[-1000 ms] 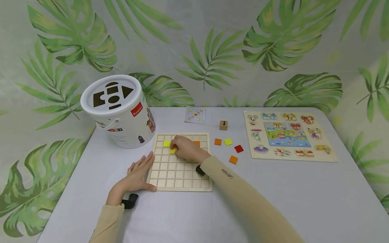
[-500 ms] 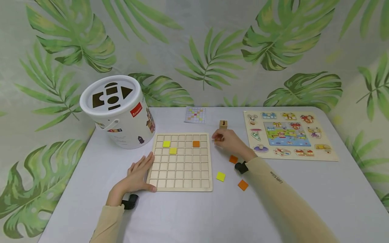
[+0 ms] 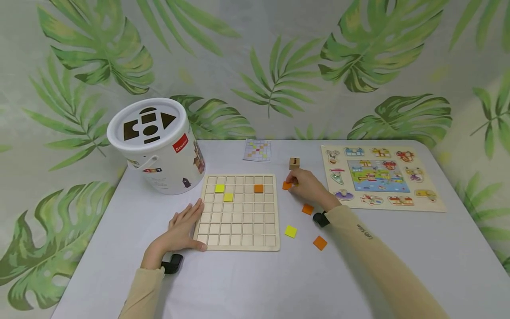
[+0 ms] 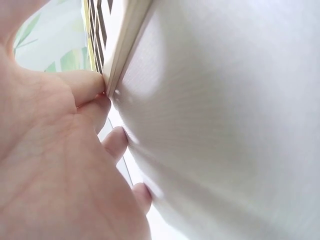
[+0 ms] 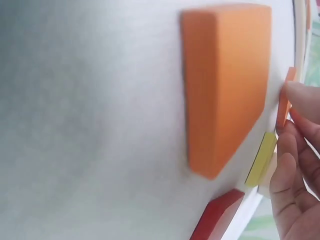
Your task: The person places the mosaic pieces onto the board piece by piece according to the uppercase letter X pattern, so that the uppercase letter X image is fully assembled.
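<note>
A wooden grid board (image 3: 239,221) lies at mid-table with two yellow tiles (image 3: 219,188) and one orange tile (image 3: 258,188) in its cells. My right hand (image 3: 291,183) is just off the board's right edge and pinches an orange tile (image 3: 286,185), seen thin and on edge (image 5: 285,102) at the fingertips (image 5: 300,95). A yellow tile (image 5: 260,160) and a red tile (image 5: 217,215) lie beside that hand. My left hand (image 3: 181,226) lies flat against the board's left side, its fingers (image 4: 85,85) touching the board's edge (image 4: 125,45).
Loose tiles lie right of the board: orange (image 3: 307,209), yellow (image 3: 290,231), orange (image 3: 319,242). Behind them are a small wooden cube (image 3: 294,163) and a pattern card (image 3: 257,150). A white shape-sorter bucket (image 3: 159,146) stands at the left, a picture puzzle board (image 3: 382,201) at the right.
My right hand left the board after setting a second yellow tile, moved right to the loose tiles, knocked some nearer, and now pinches an orange one. The left hand stayed put.
</note>
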Action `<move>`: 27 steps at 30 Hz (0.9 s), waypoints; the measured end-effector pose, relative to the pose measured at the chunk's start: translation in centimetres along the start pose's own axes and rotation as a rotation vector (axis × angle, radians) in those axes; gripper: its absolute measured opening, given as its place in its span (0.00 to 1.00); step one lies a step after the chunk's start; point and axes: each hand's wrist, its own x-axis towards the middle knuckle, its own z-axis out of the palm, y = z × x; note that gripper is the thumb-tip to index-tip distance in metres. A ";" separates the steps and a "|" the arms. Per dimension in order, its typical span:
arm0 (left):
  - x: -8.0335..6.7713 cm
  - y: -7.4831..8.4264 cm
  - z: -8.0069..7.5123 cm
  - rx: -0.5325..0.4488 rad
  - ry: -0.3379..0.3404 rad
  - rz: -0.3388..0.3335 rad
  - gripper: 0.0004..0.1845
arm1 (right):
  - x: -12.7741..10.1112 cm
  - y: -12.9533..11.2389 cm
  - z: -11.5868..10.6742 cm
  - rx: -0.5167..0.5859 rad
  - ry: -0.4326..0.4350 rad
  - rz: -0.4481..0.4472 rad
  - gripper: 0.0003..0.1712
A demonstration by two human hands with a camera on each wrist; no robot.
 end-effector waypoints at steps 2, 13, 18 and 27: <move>0.1 0.0 0.0 0.001 0.001 -0.003 0.67 | 0.1 -0.1 0.1 -0.016 -0.001 0.001 0.10; -0.1 0.0 0.0 -0.008 0.006 0.001 0.67 | 0.7 -2.5 1.0 0.088 0.001 -0.114 0.11; -0.1 0.0 0.0 -0.004 0.007 -0.003 0.67 | 1.6 -5.0 2.5 0.085 -0.060 -0.184 0.10; -0.1 -0.1 0.0 0.001 0.008 0.002 0.67 | 2.9 -8.1 5.6 -0.014 -0.136 -0.248 0.08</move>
